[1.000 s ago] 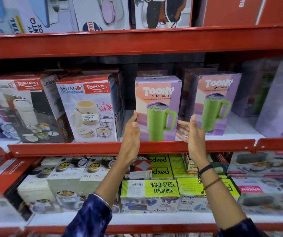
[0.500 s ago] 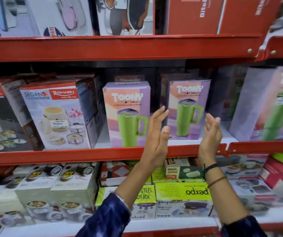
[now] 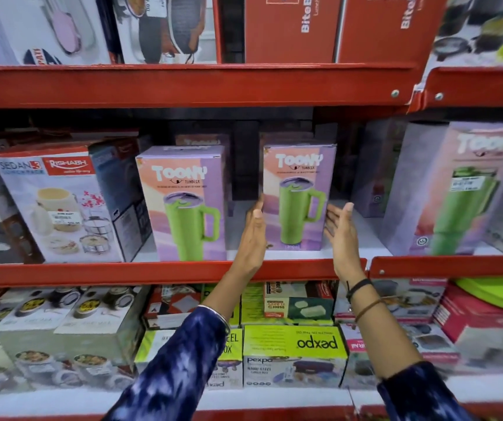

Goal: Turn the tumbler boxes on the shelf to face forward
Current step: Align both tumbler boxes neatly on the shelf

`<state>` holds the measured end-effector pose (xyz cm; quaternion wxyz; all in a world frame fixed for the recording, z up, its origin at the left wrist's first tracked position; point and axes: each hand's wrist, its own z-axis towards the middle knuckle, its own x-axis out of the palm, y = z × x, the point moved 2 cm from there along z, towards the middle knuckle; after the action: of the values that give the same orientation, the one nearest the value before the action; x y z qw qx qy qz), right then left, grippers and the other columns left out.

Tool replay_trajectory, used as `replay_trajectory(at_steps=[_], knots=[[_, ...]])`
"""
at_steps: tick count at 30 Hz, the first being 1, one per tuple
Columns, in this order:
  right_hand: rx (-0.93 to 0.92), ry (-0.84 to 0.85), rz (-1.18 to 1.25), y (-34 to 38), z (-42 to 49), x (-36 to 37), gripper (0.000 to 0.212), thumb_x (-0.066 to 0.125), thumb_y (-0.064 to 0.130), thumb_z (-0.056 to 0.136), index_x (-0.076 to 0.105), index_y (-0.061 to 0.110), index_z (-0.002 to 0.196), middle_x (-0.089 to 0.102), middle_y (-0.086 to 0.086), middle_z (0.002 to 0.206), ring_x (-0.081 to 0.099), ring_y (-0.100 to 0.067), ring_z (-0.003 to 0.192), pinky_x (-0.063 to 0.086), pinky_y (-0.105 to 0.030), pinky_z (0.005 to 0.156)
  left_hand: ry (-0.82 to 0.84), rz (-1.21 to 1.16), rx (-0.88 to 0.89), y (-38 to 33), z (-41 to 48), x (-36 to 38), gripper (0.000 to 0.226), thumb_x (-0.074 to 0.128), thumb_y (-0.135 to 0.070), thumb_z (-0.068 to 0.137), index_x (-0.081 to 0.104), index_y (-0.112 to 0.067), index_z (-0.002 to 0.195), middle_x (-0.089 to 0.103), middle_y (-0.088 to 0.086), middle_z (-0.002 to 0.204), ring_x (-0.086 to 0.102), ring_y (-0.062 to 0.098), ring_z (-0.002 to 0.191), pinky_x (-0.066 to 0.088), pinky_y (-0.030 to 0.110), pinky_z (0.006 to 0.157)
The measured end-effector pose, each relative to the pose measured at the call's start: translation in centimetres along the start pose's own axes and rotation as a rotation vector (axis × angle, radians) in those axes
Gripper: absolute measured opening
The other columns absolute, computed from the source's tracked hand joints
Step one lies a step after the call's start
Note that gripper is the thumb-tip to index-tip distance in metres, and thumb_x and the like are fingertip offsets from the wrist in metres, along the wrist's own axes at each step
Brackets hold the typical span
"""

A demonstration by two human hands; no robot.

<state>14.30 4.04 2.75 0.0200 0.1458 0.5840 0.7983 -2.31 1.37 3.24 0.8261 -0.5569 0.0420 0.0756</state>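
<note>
Three purple Toony tumbler boxes with a green mug picture stand on the middle red shelf (image 3: 153,273). The left box (image 3: 183,205) sits at the shelf's front edge, facing me. The middle box (image 3: 300,196) stands a little further back, its front towards me. My left hand (image 3: 253,235) is flat against its left side. My right hand (image 3: 343,235) is spread just off its right side, fingers apart. The right box (image 3: 462,189) stands angled, showing its side and its front. More Toony boxes stand in the dark behind.
A Rishabh Sedan lunch pack box (image 3: 59,202) stands left of the tumbler boxes. The shelf above (image 3: 183,86) holds red BiteBox cartons (image 3: 292,25). Green Pexpo lunch boxes (image 3: 295,354) and other boxes fill the shelf below.
Both hands have left the left tumbler box and moved right to either side of the middle box. The view has shifted right too, bringing the angled right box into sight.
</note>
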Motion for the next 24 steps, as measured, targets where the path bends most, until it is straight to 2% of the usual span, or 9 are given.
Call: replay_trajectory(at_steps=[3,6,8,10,13,18,21,24], knots=[[0.003,0.006,0.02,0.4,-0.5,-0.3,0.061,0.019,0.048,0.097,0.046,0.006,0.132,0.053,-0.012,0.132,0.051,-0.016,0.116,0.039,-0.029,0.101,-0.017,-0.023,0.023,-0.2,-0.7,-0.1,0.049,0.008,-0.036,0.102,0.017,-0.029,0.149,0.017,-0.015,0.148,0.016,0.006,0.134,0.031,0.039,0.108],[0.004,0.001,0.014,0.5,-1.3,-0.9,0.064,0.018,0.049,0.096,0.05,0.005,0.13,0.055,-0.014,0.132,0.053,-0.02,0.116,0.041,-0.033,0.102,-0.027,-0.014,0.005,-0.3,-1.6,-0.3,0.05,0.007,-0.044,0.1,0.018,-0.034,0.148,0.017,-0.01,0.157,0.016,0.005,0.137,0.03,0.038,0.11],[0.004,0.003,0.017,0.7,-2.0,-1.2,0.066,0.017,0.051,0.095,0.051,0.005,0.129,0.055,-0.015,0.133,0.054,-0.021,0.118,0.042,-0.034,0.102,-0.03,0.004,0.016,-0.4,-2.3,-0.3,0.057,0.008,-0.054,0.093,0.02,-0.039,0.146,0.02,-0.017,0.152,0.017,0.007,0.14,0.022,0.053,0.118],[0.0,0.009,0.017,0.9,-2.7,-1.4,0.074,0.017,0.058,0.09,0.051,0.006,0.129,0.055,-0.015,0.134,0.054,-0.021,0.119,0.042,-0.035,0.103,-0.034,0.015,0.021,-0.3,-3.0,-0.3,0.061,0.009,-0.058,0.089,0.021,-0.039,0.146,0.02,-0.02,0.148,0.018,0.009,0.142,0.02,0.059,0.118],[0.006,0.012,0.016,1.1,-3.6,-1.8,0.085,0.019,0.067,0.077,0.053,0.007,0.128,0.055,-0.016,0.134,0.054,-0.024,0.121,0.041,-0.038,0.105,-0.036,0.016,0.019,-0.7,-4.0,-0.3,0.064,0.008,-0.061,0.086,0.021,-0.039,0.145,0.02,-0.02,0.147,0.02,0.01,0.143,0.02,0.059,0.118],[-0.013,-0.007,0.02,1.1,-4.6,-2.3,0.075,0.016,0.06,0.088,0.054,0.008,0.126,0.057,-0.014,0.132,0.056,-0.017,0.113,0.043,-0.032,0.1,-0.043,0.004,0.023,-1.2,-5.1,-0.2,0.068,0.01,-0.073,0.081,0.021,-0.044,0.142,0.022,-0.022,0.146,0.022,0.008,0.142,0.022,0.056,0.118],[-0.021,0.016,0.023,1.1,-5.0,-2.1,0.066,0.016,0.052,0.095,0.051,0.008,0.129,0.055,-0.012,0.133,0.053,-0.017,0.119,0.041,-0.03,0.102,-0.025,0.037,0.02,-1.1,-5.3,-0.2,0.087,0.012,-0.089,0.071,0.018,-0.043,0.145,0.022,-0.026,0.145,0.021,0.002,0.139,0.022,0.055,0.118],[-0.045,-0.022,0.022,0.8,-5.2,-1.6,0.059,0.022,0.048,0.097,0.052,0.008,0.129,0.056,-0.012,0.133,0.053,-0.02,0.122,0.041,-0.03,0.103,-0.023,0.06,0.033,-1.0,-5.2,-0.5,0.091,0.014,-0.09,0.071,0.017,-0.04,0.146,0.022,-0.024,0.147,0.021,0.002,0.141,0.023,0.054,0.118]])
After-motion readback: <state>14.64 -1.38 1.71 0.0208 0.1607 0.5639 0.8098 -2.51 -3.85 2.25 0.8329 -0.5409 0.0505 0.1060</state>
